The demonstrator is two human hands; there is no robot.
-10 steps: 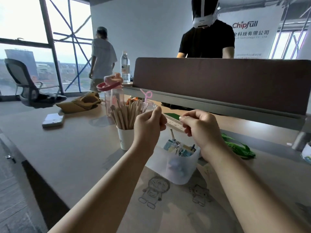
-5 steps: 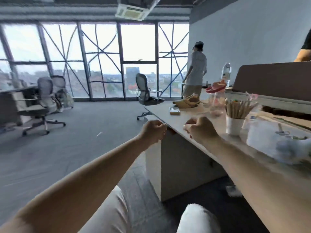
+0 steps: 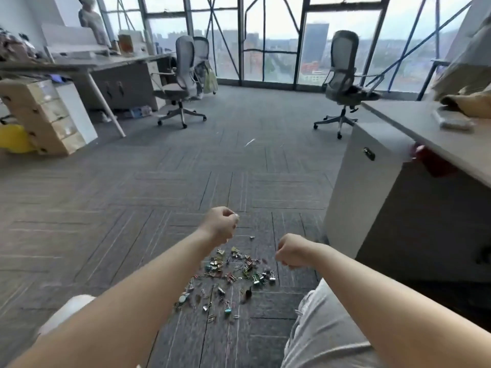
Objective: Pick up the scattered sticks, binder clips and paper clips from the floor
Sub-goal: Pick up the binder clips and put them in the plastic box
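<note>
The left hand [image 3: 220, 225] and right hand [image 3: 291, 252] are curled; whether they hold anything, I cannot tell. Binder clips [image 3: 255, 277] and paper clips [image 3: 211, 318] lie loose on the floor [image 3: 106, 208] below them.

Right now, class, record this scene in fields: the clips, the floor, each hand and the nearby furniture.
Clips: mixed coloured pile of clips, scattered on the floor between the forearms
Floor: grey carpet tiles
Left hand: above the pile, fingers curled; unclear whether it holds anything
Right hand: above the pile, fingers curled, nothing visible in it
Furniture: desk on the right; office chairs by the windows
</note>
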